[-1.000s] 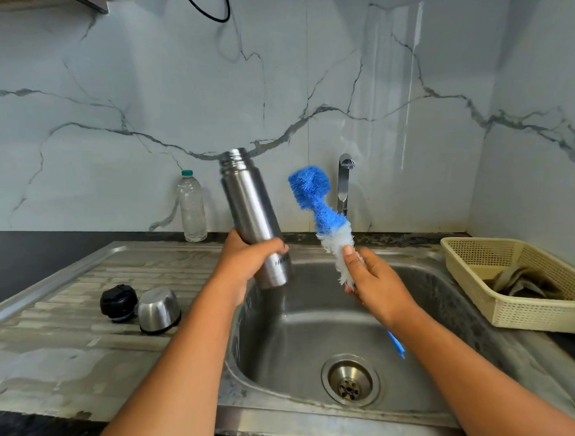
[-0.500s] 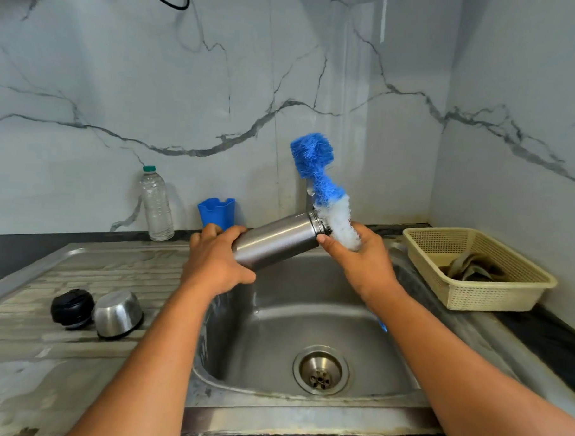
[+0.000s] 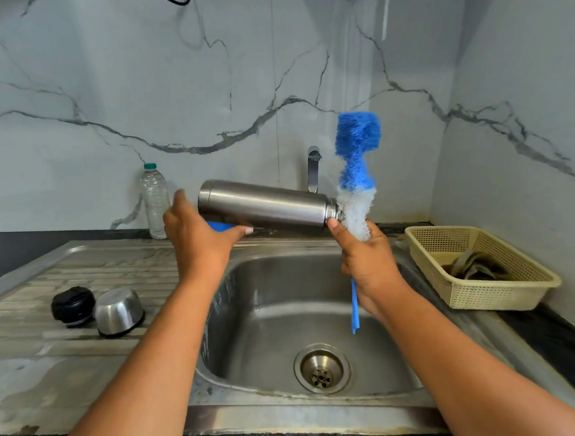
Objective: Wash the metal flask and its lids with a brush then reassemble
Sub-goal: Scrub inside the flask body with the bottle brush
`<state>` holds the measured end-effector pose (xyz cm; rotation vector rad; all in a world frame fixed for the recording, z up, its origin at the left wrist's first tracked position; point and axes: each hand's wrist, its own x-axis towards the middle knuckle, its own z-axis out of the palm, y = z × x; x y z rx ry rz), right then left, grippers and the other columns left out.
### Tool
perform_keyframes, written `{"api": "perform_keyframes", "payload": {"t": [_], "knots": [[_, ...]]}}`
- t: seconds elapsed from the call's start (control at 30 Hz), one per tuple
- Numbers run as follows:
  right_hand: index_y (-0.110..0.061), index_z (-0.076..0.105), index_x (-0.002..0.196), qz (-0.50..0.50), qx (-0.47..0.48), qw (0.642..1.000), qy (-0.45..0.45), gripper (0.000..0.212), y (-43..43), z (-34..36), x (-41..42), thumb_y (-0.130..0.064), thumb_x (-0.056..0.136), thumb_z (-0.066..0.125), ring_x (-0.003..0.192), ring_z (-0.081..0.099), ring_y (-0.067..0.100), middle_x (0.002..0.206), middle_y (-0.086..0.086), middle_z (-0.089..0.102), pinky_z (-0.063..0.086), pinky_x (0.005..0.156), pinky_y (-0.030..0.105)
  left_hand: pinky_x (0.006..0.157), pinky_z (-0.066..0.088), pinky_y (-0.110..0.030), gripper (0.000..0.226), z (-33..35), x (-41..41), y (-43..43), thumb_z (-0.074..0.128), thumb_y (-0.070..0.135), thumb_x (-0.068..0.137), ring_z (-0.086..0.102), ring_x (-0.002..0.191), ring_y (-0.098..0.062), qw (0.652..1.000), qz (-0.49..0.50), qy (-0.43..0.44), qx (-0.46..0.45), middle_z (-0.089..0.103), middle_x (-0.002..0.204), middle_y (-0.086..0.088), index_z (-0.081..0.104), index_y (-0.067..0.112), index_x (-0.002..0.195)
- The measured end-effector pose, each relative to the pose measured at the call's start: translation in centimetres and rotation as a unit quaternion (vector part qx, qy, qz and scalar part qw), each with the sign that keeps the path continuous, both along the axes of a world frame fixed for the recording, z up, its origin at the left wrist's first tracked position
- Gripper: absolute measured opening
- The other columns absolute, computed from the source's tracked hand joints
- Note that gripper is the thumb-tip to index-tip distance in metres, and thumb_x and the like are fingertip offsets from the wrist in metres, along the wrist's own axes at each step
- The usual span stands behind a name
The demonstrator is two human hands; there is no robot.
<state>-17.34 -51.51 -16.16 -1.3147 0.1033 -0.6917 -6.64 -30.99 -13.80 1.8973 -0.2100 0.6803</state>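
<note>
While the flask (image 3: 263,205) lies sideways above the sink (image 3: 276,283), the left hand (image 3: 199,240) spreads loosely at its base, thumb beneath; the right hand (image 3: 366,264) grips the upright brush (image 3: 356,148), its white bristles at the flask's mouth; the black lid (image 3: 73,305) and steel lid (image 3: 119,311) sit together on the drainboard (image 3: 43,355).

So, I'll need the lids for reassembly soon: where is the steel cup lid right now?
Head view: the steel cup lid sits on the drainboard, left of the basin, just right of the black inner lid.
</note>
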Motion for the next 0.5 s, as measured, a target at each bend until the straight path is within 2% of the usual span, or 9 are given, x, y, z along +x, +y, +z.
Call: {"api": "perform_keyframes", "payload": {"t": [0.03, 0.07, 0.13, 0.17, 0.2, 0.27, 0.33, 0.43, 0.5], "knots": [[-0.027, 0.064, 0.096, 0.005, 0.028, 1.0, -0.003, 0.011, 0.3, 0.1, 0.0, -0.029, 0.093, 0.074, 0.047, 0.035, 0.002, 0.059, -0.013, 0.048, 0.03, 0.049, 0.019, 0.108, 0.044, -0.04, 0.1, 0.0, -0.2, -0.3, 0.097, 0.036, 0.066, 0.047, 0.134, -0.033, 0.995, -0.026, 0.055, -0.078, 0.046, 0.141, -0.015, 0.041, 0.007, 0.145], [-0.025, 0.063, 0.095, 0.012, 0.055, 0.998, -0.006, 0.012, 0.6, 0.2, 0.0, -0.029, 0.093, 0.074, 0.047, 0.029, 0.005, 0.058, -0.01, 0.043, 0.028, 0.045, 0.02, 0.101, 0.048, -0.037, 0.087, 0.0, -0.7, -0.8, 0.092, 0.041, 0.072, 0.054, 0.127, -0.031, 0.973, -0.093, 0.128, -0.168, 0.053, 0.135, -0.015, 0.046, 0.004, 0.136], [-0.022, 0.061, 0.098, 0.028, 0.094, 0.995, -0.01, 0.015, 1.1, 0.3, 0.1, -0.03, 0.093, 0.073, 0.047, 0.026, 0.006, 0.06, -0.006, 0.041, 0.026, 0.043, 0.021, 0.095, 0.053, -0.035, 0.065, 0.0, -1.5, -1.8, 0.08, 0.047, 0.079, 0.065, 0.117, -0.029, 0.863, -0.278, 0.256, -0.334, 0.063, 0.129, -0.019, 0.055, 0.004, 0.121], [-0.021, 0.061, 0.099, 0.038, 0.103, 0.994, -0.013, 0.017, 1.4, 0.3, 0.1, -0.031, 0.093, 0.073, 0.046, 0.026, 0.006, 0.061, -0.005, 0.04, 0.026, 0.042, 0.021, 0.095, 0.055, -0.037, 0.066, -0.1, -1.8, -2.2, 0.075, 0.05, 0.078, 0.068, 0.116, -0.03, 0.815, -0.345, 0.282, -0.37, 0.067, 0.128, -0.021, 0.056, 0.005, 0.123], [-0.02, 0.06, 0.099, 0.047, 0.105, 0.993, -0.016, 0.018, 1.6, 0.2, 0.1, -0.031, 0.093, 0.073, 0.046, 0.026, 0.006, 0.063, -0.004, 0.04, 0.026, 0.042, 0.021, 0.097, 0.056, -0.039, 0.072, -0.1, -2.2, -2.6, 0.071, 0.053, 0.076, 0.069, 0.116, -0.031, 0.787, -0.394, 0.284, -0.381, 0.069, 0.127, -0.02, 0.056, 0.007, 0.129], [-0.02, 0.06, 0.1, 0.061, 0.085, 0.995, -0.011, 0.019, 1.8, 0.0, 0.2, -0.033, 0.093, 0.073, 0.046, 0.026, 0.006, 0.065, -0.002, 0.039, 0.025, 0.042, 0.021, 0.1, 0.055, -0.04, 0.079, -0.1, -3.1, -3.6, 0.07, 0.054, 0.073, 0.068, 0.121, -0.03, 0.757, -0.447, 0.27, -0.394, 0.071, 0.129, -0.016, 0.054, 0.013, 0.139], [-0.021, 0.061, 0.099, 0.072, 0.046, 0.996, 0.007, 0.017, 1.9, -0.1, 0.2, -0.032, 0.093, 0.073, 0.046, 0.026, 0.007, 0.063, -0.002, 0.037, 0.023, 0.043, 0.022, 0.104, 0.054, -0.041, 0.077, -0.4, -3.8, -4.5, 0.073, 0.049, 0.071, 0.067, 0.122, -0.029, 0.739, -0.443, 0.274, -0.427, 0.072, 0.127, -0.014, 0.057, 0.013, 0.137], [-0.018, 0.062, 0.102, 0.063, -0.019, 0.997, 0.041, 0.021, 2.2, -0.3, 0.3, -0.032, 0.092, 0.075, 0.047, 0.032, 0.006, 0.064, -0.003, 0.042, 0.024, 0.045, 0.023, 0.106, 0.053, -0.042, 0.069, -0.7, -3.7, -4.6, 0.079, 0.04, 0.071, 0.07, 0.116, -0.027, 0.735, -0.398, 0.261, -0.483, 0.074, 0.123, -0.012, 0.061, 0.013, 0.131], [-0.021, 0.061, 0.112, 0.04, -0.073, 0.994, 0.067, 0.031, 2.5, -0.6, 0.4, -0.04, 0.091, 0.075, 0.05, 0.045, 0.003, 0.073, -0.005, 0.058, 0.033, 0.047, 0.021, 0.104, 0.054, -0.04, 0.069, -0.6, -2.9, -3.9, 0.082, 0.036, 0.068, 0.07, 0.112, -0.024, 0.738, -0.361, 0.246, -0.514, 0.073, 0.125, -0.011, 0.062, 0.016, 0.132]]}}
